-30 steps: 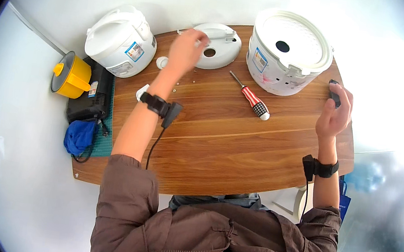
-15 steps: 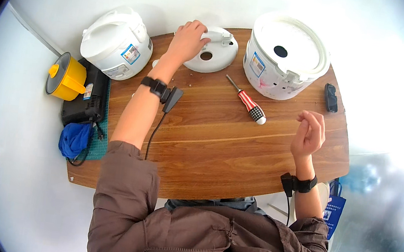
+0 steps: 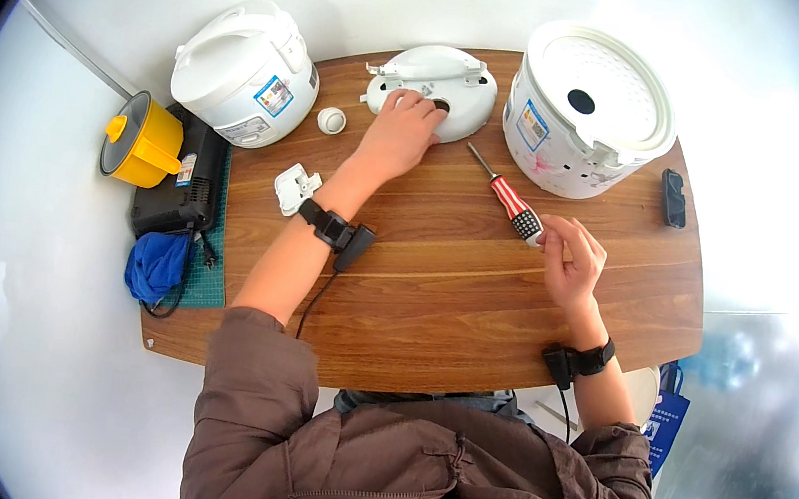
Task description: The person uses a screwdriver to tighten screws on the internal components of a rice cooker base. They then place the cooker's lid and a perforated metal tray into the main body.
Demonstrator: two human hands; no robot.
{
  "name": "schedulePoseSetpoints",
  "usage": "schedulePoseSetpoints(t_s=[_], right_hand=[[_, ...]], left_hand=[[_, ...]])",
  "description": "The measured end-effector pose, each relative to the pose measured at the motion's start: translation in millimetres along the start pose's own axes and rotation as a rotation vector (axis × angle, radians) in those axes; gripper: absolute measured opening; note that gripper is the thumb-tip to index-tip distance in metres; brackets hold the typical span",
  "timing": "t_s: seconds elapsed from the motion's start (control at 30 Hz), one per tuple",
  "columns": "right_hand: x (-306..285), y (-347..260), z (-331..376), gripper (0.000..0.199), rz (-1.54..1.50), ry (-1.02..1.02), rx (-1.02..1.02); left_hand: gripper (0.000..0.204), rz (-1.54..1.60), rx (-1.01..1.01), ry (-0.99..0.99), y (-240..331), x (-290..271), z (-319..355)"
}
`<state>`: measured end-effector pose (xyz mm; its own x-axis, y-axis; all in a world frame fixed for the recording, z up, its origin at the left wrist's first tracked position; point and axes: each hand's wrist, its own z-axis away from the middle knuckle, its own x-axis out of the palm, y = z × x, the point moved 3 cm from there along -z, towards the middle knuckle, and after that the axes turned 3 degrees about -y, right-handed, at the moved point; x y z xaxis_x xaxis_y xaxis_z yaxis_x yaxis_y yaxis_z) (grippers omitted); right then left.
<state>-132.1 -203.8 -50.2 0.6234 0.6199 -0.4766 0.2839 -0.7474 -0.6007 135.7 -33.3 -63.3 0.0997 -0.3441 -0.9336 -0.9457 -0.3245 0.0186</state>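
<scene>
A white rice cooker lid (image 3: 472,109) with a dark round hole lies at the far middle of the table. My left hand (image 3: 399,138) is on its near edge, fingers bent over it by the hole; the thumb is hidden. A screwdriver (image 3: 513,206) with a striped and starred handle lies slantwise on the wood. My right hand (image 3: 572,263) pinches the white end of that handle between thumb and forefinger. Left of my left hand are a small white round cap (image 3: 331,121) and a white plastic part (image 3: 293,191).
A white rice cooker body (image 3: 547,148) stands at the far right, a lidded white rice cooker (image 3: 241,80) at the far left. At the left edge are a yellow pot (image 3: 151,147), a black box (image 3: 163,211), a blue cloth (image 3: 156,266) and a green mat (image 3: 207,278). A black case (image 3: 673,198) lies right.
My right hand has moved left onto the screwdriver's handle end. My left hand has come down and nearer on the lid, which has turned. The cap and plastic part, earlier behind my arm, now show.
</scene>
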Motion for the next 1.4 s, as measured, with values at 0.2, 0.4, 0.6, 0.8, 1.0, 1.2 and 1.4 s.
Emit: schedulePoseSetpoints(t_s=[0.2, 0.4, 0.6, 0.8, 1.0, 1.2, 1.4], right_hand=[[6.8, 9.0, 9.1, 0.018, -0.004, -0.049, 0.112], [10.4, 14.6, 13.1, 0.016, -0.014, -0.073, 0.165], [12.9, 27.6, 18.5, 0.015, -0.044, -0.063, 0.272], [13.7, 29.2, 17.4, 0.014, -0.076, -0.048, 0.310], [14.7, 29.9, 17.0, 0.014, -0.084, -0.041, 0.328], [14.3, 30.2, 17.0, 0.014, -0.091, -0.036, 0.356], [13.5, 31.2, 15.5, 0.014, -0.086, -0.028, 0.373]], left_hand=[[0.036, -0.154, -0.038, 0.038, 30.7, 11.7, -9.2], [0.036, -0.211, -0.081, 0.117, 40.6, 18.6, -10.9], [0.033, -0.246, -0.157, 0.129, 49.7, 21.0, -8.6], [0.024, -0.210, -0.195, 0.109, 49.9, 19.3, -10.5], [0.025, -0.168, -0.208, 0.072, 47.2, 12.0, -8.1], [0.027, -0.152, -0.209, 0.022, 38.6, 5.7, -2.2], [0.029, -0.114, -0.196, 0.044, 35.5, 9.4, -1.2]])
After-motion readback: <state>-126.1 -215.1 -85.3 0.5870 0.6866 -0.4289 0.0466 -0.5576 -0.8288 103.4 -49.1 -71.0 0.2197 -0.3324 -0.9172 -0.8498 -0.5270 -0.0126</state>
